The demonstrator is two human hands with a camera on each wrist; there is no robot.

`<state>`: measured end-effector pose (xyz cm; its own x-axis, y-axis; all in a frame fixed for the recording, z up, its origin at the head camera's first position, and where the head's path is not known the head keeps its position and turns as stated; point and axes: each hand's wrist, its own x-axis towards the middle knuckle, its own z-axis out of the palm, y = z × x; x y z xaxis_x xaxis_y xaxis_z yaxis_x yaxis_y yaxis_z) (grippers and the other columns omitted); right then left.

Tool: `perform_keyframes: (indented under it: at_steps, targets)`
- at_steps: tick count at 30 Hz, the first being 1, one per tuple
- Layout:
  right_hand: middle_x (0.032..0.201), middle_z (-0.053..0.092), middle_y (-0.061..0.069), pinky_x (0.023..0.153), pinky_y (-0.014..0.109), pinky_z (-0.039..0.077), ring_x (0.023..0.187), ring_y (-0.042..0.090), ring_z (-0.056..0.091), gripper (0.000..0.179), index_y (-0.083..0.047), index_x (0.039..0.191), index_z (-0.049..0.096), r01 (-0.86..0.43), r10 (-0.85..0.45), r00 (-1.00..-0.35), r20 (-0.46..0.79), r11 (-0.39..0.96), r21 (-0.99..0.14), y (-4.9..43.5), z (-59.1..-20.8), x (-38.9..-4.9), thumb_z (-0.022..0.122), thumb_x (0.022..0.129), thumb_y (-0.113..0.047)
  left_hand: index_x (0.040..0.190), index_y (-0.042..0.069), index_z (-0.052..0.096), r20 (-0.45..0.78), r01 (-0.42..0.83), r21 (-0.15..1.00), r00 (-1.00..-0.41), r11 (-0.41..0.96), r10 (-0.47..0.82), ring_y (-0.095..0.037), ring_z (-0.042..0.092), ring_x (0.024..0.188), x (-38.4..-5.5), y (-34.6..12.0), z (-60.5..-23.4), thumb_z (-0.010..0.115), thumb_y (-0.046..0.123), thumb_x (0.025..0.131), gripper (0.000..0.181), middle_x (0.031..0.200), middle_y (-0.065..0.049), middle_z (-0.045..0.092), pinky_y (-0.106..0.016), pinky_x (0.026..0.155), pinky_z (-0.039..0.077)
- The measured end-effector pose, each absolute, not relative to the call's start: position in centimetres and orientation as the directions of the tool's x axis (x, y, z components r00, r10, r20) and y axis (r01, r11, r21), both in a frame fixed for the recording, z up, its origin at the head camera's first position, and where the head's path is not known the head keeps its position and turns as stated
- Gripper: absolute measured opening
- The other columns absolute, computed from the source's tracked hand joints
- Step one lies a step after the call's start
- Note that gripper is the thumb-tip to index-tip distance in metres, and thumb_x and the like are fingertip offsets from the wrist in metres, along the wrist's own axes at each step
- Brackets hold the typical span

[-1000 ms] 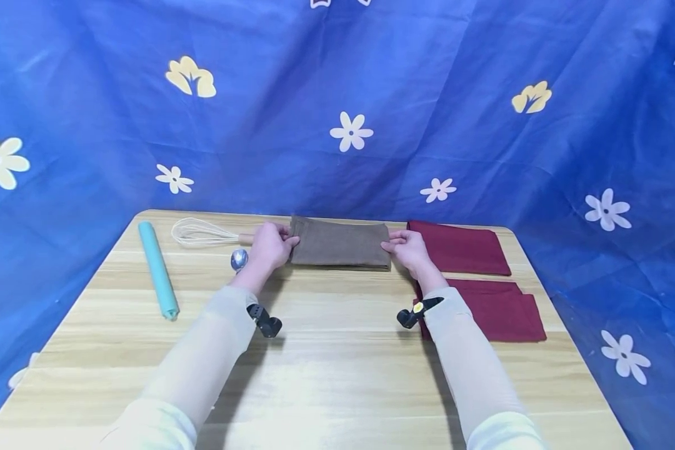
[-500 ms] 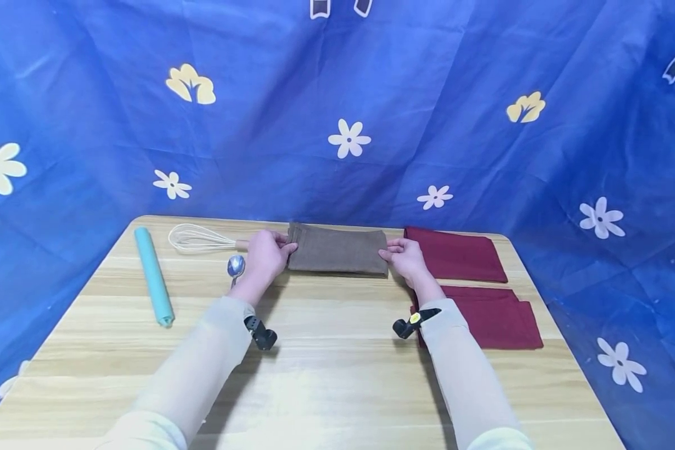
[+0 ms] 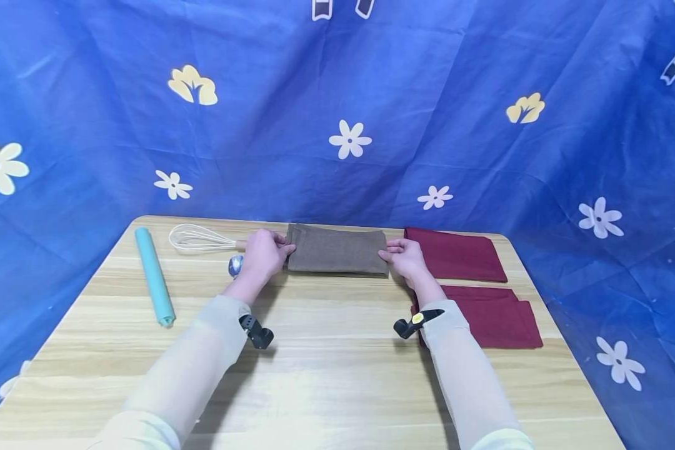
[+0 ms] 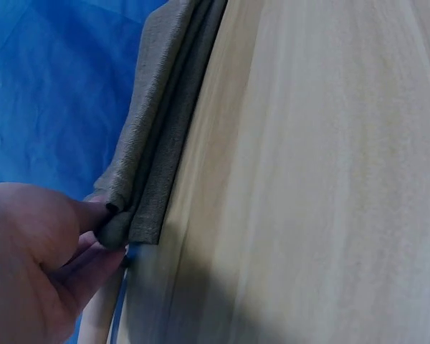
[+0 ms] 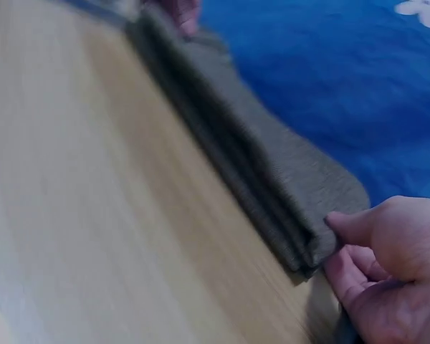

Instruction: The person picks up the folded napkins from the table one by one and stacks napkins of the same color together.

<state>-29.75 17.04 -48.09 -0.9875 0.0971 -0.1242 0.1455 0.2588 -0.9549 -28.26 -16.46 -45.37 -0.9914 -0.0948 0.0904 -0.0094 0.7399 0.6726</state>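
Where sleeves [image 3: 188, 359] fill the bottom of the frame, a bare stretch of wooden table [image 3: 320, 381] lies between them, and a lower burgundy cloth [image 3: 497, 322] sits at lower right, partly behind the right forearm. A teal roll [image 3: 154, 275] slants at left. Near the centre, the left hand [image 3: 264, 253] and right hand [image 3: 407, 259] each pinch one end of the folded brown cloth [image 3: 337, 251], thumb against fingers. The left wrist view suggests that a lower fold lies outside that pinch, so a pull there could slide the layers apart; uneven tugging might skew the stack. Just beside the left hand, a rounded metal piece [image 3: 235, 265] and the whisk [image 3: 199, 239] could be knocked by a sideways sweep. Right of centre, the upper burgundy cloth [image 3: 455, 255] sits close enough for the right knuckles to rumple; beyond hangs a blue backdrop [image 3: 292, 169].
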Motion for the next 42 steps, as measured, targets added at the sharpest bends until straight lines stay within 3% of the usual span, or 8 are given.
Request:
perform_keyframes:
  at_steps: [8,12,18,21,25,32,39,42]
  targets:
    - [0.121,0.071,0.024,0.098,0.033,0.054,0.11,0.027,0.068,0.036,0.008,0.128,0.067,0.139,0.072,-0.99,-0.125,0.256,-0.957,17.7,-47.3,-29.3,0.078,0.094,0.001,0.1,0.006,0.079,0.08,-0.015,0.681,-0.992,0.732,-0.095,-0.041,0.059,0.11,-28.2,-16.6,-45.0,0.086,0.022,0.092,0.02,0.1,-0.013,0.079,-0.055,0.108,0.038]
    - [0.12,0.072,0.024,0.094,0.029,0.054,0.107,0.024,0.069,0.035,0.008,0.126,0.069,0.129,0.067,-0.991,-0.115,0.263,-0.956,17.8,-47.2,-29.2,0.078,0.094,0.002,0.1,0.006,0.08,0.084,-0.02,0.679,-0.991,0.733,-0.104,-0.042,0.055,0.111,-28.1,-16.5,-44.9,0.086,0.024,0.092,0.02,0.099,-0.012,0.079,-0.055,0.108,0.035]
    - [0.118,0.073,0.026,0.089,0.026,0.056,0.107,0.027,0.072,0.035,0.011,0.125,0.068,0.107,0.024,-0.994,-0.105,0.31,-0.945,18.3,-46.2,-28.8,0.077,0.092,0.007,0.105,0.005,0.079,0.103,0.016,0.682,-0.992,0.731,-0.073,-0.036,0.068,0.1,-28.0,-16.8,-44.8,0.085,0.024,0.093,0.022,0.093,-0.009,0.079,-0.054,0.107,0.031]
    - [0.118,0.072,0.03,0.086,0.025,0.058,0.111,0.035,0.072,0.036,0.014,0.126,0.067,0.098,-0.003,-0.995,-0.104,0.317,-0.943,18.6,-45.6,-28.7,0.074,0.091,0.011,0.107,0.004,0.078,0.099,0.025,0.704,-0.993,0.71,-0.064,-0.031,0.073,0.093,-27.9,-17.1,-44.6,0.085,0.023,0.093,0.024,0.093,-0.01,0.079,-0.049,0.105,0.042]
    - [0.12,0.07,0.033,0.083,0.023,0.058,0.115,0.039,0.07,0.037,0.017,0.128,0.064,0.082,-0.02,-0.995,-0.093,0.314,-0.946,19.2,-45.0,-28.6,0.072,0.092,0.013,0.109,0.001,0.077,0.092,0.036,0.74,-0.995,0.671,-0.048,-0.031,0.075,0.09,-27.4,-17.4,-44.2,0.084,0.02,0.093,0.026,0.097,-0.015,0.079,-0.048,0.089,0.058]
    - [0.124,0.068,0.035,0.095,0.038,0.059,0.116,0.04,0.069,0.037,0.017,0.129,0.064,0.045,-0.046,-0.997,-0.063,0.315,-0.948,20.3,-44.3,-28.2,0.071,0.092,0.013,0.119,-0.003,0.075,0.102,0.069,0.771,-0.995,0.633,-0.016,-0.034,0.075,0.095,-26.8,-17.8,-43.5,0.083,0.017,0.095,0.033,0.104,-0.019,0.077,-0.047,0.088,0.06]
    - [0.126,0.068,0.034,0.087,0.023,0.058,0.113,0.034,0.072,0.038,0.017,0.13,0.064,-0.022,-0.116,-0.993,-0.019,0.345,-0.938,21.5,-43.3,-27.2,0.072,0.094,0.009,0.128,-0.007,0.071,0.159,0.148,0.78,-0.987,0.608,0.036,-0.036,0.074,0.103,-25.5,-17.7,-42.5,0.083,0.017,0.094,0.043,0.115,-0.023,0.075,-0.048,0.094,0.059]
    - [0.122,0.07,0.033,0.087,0.028,0.06,0.11,0.036,0.073,0.037,0.017,0.13,0.063,-0.02,-0.118,-0.993,-0.021,0.34,-0.94,22.1,-42.7,-26.6,0.072,0.096,0.005,0.132,-0.003,0.07,0.151,0.154,0.788,-0.987,0.596,0.055,-0.035,0.074,0.105,-24.6,-17.4,-41.9,0.084,0.021,0.094,0.047,0.119,-0.023,0.074,-0.049,0.095,0.058]
